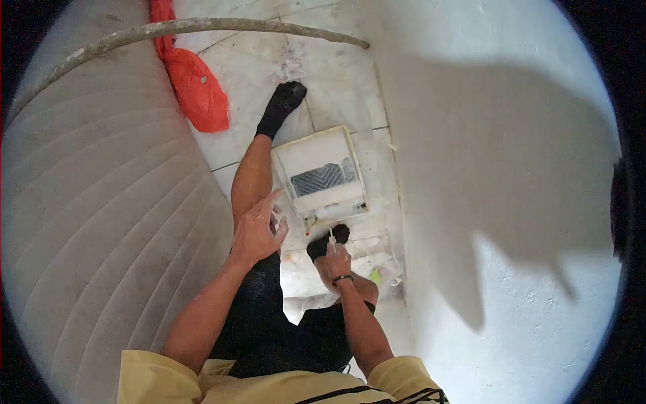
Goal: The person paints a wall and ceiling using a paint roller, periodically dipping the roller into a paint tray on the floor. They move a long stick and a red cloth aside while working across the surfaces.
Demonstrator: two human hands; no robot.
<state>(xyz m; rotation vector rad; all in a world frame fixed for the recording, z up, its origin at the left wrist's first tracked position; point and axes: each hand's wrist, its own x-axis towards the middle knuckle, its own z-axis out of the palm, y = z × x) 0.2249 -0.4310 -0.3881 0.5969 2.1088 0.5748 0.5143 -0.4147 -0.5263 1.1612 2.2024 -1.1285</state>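
Note:
My left hand point(258, 229) is over my left knee, its whitish, dusty fingers apart and nothing in them. Lower and to the right, my right hand point(337, 258) is closed around a thin pale tool point(332, 238), its tip pointing up toward a box. That shallow, pale box point(313, 148) lies on the tiles between my legs, with a grey herringbone-patterned panel point(317, 180) inside. A small red spot shows near its lower left corner. The tool's tip is just below the box; whether they touch is unclear.
Floor tiles point(245, 60) carry whitish smears. A red bag point(198, 94) lies beside the quilted grey padding point(108, 202) on the left. Across the top runs a curved stick point(202, 25). A white wall point(511, 168) with shadows stands at the right. My feet wear black socks.

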